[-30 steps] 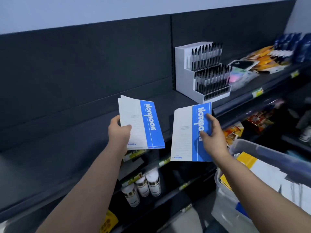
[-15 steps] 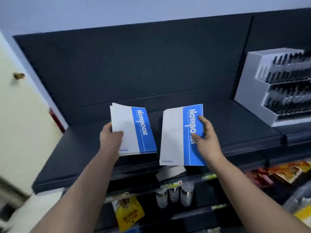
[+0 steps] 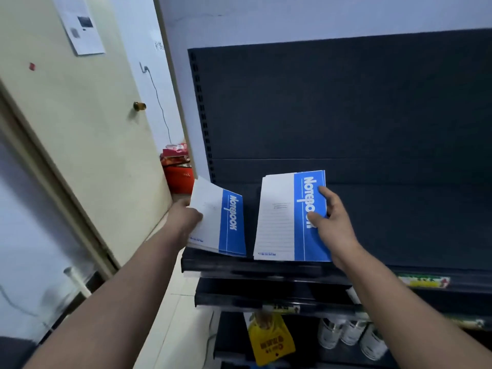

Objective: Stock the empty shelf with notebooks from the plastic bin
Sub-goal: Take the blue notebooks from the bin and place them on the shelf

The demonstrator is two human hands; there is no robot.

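Note:
Each hand carries a small stack of white notebooks with a blue band reading "Notebook". My left hand (image 3: pixel 183 217) grips the left stack (image 3: pixel 221 222) by its left edge, tilted, over the left end of the dark shelf (image 3: pixel 399 230). My right hand (image 3: pixel 334 225) holds the right stack (image 3: pixel 287 219) by its blue side, thumb on the cover, above the shelf's front edge. The stacks are side by side with a narrow gap between them. No notebooks lie on the shelf itself. The plastic bin is out of view.
A cream door (image 3: pixel 80 129) with a knob stands just left of the shelf unit. A red container (image 3: pixel 179 177) sits behind the unit's left end. Lower shelves carry a yellow packet (image 3: pixel 270 342) and white bottles (image 3: pixel 351 336).
My view and both hands have swung left along the shelf to its left end. The pen display and the bin have left the view; the door has come in.

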